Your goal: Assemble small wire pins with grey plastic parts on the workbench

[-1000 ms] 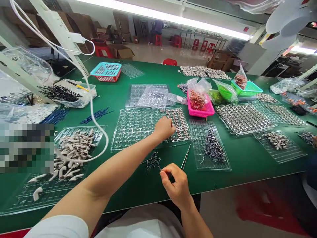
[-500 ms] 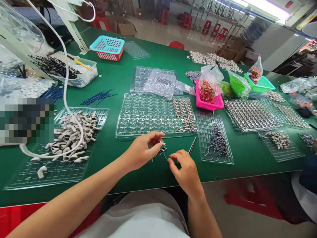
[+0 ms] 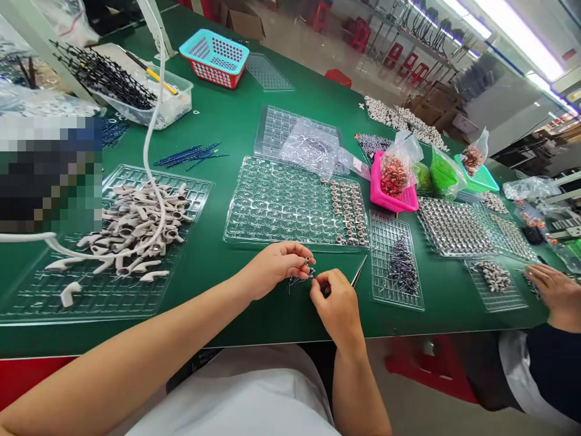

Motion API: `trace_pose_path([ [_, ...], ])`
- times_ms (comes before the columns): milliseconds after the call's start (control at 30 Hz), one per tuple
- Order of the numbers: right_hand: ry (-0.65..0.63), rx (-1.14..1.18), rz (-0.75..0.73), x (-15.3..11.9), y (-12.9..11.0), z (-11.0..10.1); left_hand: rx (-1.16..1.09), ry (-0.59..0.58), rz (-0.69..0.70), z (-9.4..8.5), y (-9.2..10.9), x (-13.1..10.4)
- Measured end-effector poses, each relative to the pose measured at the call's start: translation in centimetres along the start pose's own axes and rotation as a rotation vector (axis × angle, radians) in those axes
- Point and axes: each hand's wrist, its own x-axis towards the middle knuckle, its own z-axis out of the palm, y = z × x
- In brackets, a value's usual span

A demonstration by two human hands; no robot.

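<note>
My left hand (image 3: 282, 266) pinches a small beige tube-like part (image 3: 307, 260) between thumb and fingers. Right below its fingertips, a small cluster of dark wired components (image 3: 297, 280) lies on the green table. My right hand (image 3: 336, 303) is closed beside that cluster, thumb and forefinger pressed together on what appears to be a thin-wired component, mostly hidden. A pair of metal tweezers (image 3: 359, 271) points away from behind my right hand; I cannot tell whether the palm touches it. Ahead lies a clear plastic tray (image 3: 281, 203), its right columns filled with small round beige parts (image 3: 349, 209).
Left stands a tray of grey-beige elbow-shaped parts (image 3: 136, 224) with a white cable (image 3: 147, 145) across it. Wired components (image 3: 402, 266) fill a tray at right, behind it a pink basket (image 3: 393, 197). A co-worker's hand (image 3: 556, 293) is at far right.
The view has swung and tilted. My right hand has come closer to my left, and the thin wire seen between them no longer shows. A co-worker's hand now shows at right.
</note>
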Motion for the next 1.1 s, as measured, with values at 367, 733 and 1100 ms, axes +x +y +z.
trace_pose_path([
  [367, 0.146, 0.963, 0.242, -1.7, 1.5, 0.3, 0.033, -0.132, -0.155, 1.3, -1.1, -1.3],
  [733, 0.223, 1.068, 0.121, -1.7, 0.9, 0.6, 0.121, -0.193, -0.124, 1.3, -1.0, -1.6],
  [1100, 0.212, 0.996, -0.001, -2.0, 1.2, 0.6, 0.499, -0.266, 0.006, 1.5, -1.3, -1.6],
])
